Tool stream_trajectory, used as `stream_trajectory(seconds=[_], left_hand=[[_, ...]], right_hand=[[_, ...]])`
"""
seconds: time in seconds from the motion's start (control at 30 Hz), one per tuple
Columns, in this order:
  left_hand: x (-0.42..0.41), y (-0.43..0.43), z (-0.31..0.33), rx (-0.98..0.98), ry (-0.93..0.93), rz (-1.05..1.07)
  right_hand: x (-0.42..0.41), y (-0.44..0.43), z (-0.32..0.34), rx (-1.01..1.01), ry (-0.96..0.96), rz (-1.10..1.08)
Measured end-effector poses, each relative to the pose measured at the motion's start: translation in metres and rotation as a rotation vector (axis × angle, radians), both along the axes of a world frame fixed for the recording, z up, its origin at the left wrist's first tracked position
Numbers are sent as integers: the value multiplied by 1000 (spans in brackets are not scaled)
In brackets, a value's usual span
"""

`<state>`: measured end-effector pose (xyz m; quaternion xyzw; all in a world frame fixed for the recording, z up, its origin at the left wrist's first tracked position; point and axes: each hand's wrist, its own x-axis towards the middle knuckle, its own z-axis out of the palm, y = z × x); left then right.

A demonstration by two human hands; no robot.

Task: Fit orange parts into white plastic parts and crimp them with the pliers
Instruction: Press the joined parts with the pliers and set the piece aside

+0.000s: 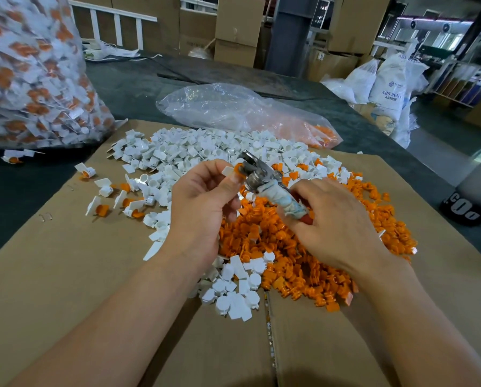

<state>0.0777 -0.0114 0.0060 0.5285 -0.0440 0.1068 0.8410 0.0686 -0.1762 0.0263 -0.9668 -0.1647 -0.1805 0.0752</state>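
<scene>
Above the flat brown cardboard sheet (66, 275), left hand (203, 202) pinches small white plastic part with orange insert (229, 171) at the nose of the metal pliers (251, 177); right hand (337, 222) grips their rag-wrapped handles, mostly hidden. I can't read jaw closure.

Table (127, 88): dark grey top, carrying the cardboard and two bags.
Cardboard (66, 275): flat brown sheet on the near side.
On the cardboard: white parts (178, 152) heaped at the far side, orange parts (303, 263) heaped right, fitted pieces (105, 191) scattered left.
Bags: full bag (32, 74) far left; slack clear bag (233, 110) beyond the heaps.
</scene>
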Motion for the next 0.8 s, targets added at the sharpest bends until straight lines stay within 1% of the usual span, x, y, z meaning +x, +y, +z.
stream_trajectory(seconds=[0.27,0.8], left_hand=[[0,-1,-1,10,26,26],[1,-2,-2,-19,66,47]], right_hand=[[0,1,-3,185,120,50],[4,5,-6,152,111,29]])
